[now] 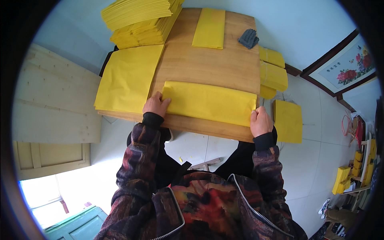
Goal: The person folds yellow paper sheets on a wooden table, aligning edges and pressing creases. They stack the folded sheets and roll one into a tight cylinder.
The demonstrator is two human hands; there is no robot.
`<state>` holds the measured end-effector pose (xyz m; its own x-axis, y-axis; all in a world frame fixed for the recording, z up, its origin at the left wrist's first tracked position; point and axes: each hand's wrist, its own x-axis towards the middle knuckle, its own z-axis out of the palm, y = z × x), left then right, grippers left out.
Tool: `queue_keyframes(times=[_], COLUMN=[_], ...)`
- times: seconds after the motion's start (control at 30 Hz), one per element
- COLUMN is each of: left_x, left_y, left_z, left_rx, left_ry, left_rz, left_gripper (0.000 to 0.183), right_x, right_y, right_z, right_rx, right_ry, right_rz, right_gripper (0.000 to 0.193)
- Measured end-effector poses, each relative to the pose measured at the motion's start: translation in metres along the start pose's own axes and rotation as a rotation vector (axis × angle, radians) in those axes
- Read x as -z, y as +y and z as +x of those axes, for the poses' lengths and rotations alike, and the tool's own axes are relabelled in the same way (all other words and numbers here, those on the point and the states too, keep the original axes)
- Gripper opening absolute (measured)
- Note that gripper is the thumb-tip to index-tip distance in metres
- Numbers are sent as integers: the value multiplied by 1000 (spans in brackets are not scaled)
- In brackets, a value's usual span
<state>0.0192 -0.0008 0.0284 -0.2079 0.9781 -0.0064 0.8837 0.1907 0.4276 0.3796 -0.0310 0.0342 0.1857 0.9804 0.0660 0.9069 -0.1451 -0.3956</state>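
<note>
A folded yellow paper sheet [210,103], long and flat, lies along the near edge of the wooden table [208,66]. Its left end is pinched in my left hand [156,105], thumb on top and fingers curled. At the opposite end my right hand [261,121] grips the near corner, fingers closed round it. Left of my left hand rests a wide flat stack of yellow paper sheets [127,78], apart from the folded one. Both my sleeves are dark and patterned.
Tall piles of folded yellow paper [140,24] rise at the far left. Another folded yellow strip [209,28] and a dark grey cloth [248,39] lie at the table's far side. Yellow bundles [274,74] stand beyond the right edge; a yellow stack [288,121] is beside my right hand.
</note>
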Motion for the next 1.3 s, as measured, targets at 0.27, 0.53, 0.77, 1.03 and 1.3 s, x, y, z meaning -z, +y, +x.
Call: queue_keyframes(times=[0.27, 0.53, 0.77, 1.03, 1.3], left_x=[-6, -7, -5, 0, -67], left_y=[4, 5, 7, 8, 108], left_z=[-8, -5, -5, -5, -23], left_rx=[20, 30, 54, -8, -635], left_ry=[95, 54, 16, 120, -54], left_rz=[-50, -75, -83, -79, 129], left_gripper=[39, 44, 44, 41, 38], right_x=[7, -1, -38, -46, -50], right_y=[-8, -33, -78, -68, -67], right_z=[-1, 1, -4, -8, -6], right_rx=[-75, 383, 533, 538, 523], right_ry=[-45, 172, -77, -124, -136], right_rz=[-113, -88, -38, -113, -171], right_gripper=[22, 32, 49, 57, 61])
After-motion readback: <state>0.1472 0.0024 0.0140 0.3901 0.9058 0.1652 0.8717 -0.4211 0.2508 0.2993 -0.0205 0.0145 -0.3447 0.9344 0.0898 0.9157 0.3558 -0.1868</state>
